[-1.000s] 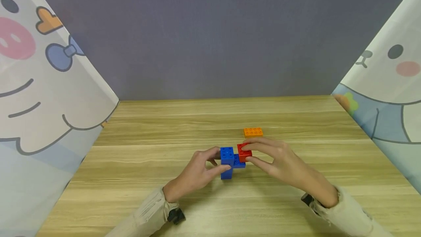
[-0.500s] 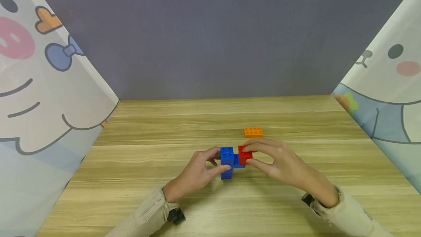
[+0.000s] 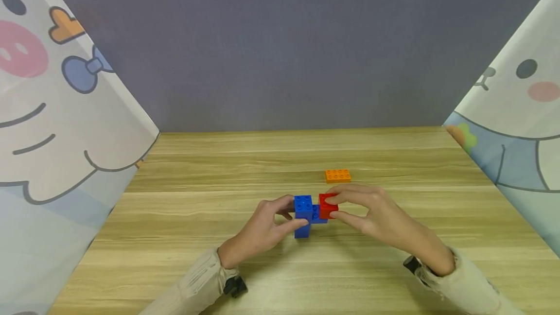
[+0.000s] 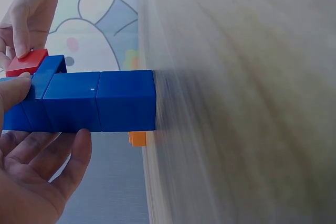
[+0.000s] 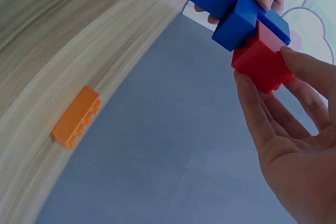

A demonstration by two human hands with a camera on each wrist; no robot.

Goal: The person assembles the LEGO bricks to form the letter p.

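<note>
A tower of stacked blue building bricks (image 3: 302,215) stands upright on the table. Near its top a flat blue brick (image 4: 48,74) juts out to the right. My left hand (image 3: 261,227) grips the tower's upper part, thumb on the near side and fingers behind. Between thumb and fingertips my right hand (image 3: 378,213) pinches a square red brick (image 3: 328,206). In the right wrist view the red brick (image 5: 262,59) sits right at the outer end of the jutting brick, slightly askew to it. Part of the red brick is hidden by the fingers.
Behind the right hand, an orange brick (image 3: 338,175) with several studs lies on the wooden table (image 3: 218,169). A grey panel (image 3: 280,62) rises at the table's back edge, with cartoon-printed panels (image 3: 516,111) at both sides.
The red brick in my right hand has shifted slightly right and nearer to me, over the jutting brick's outer end. The left hand and the blue tower stay put.
</note>
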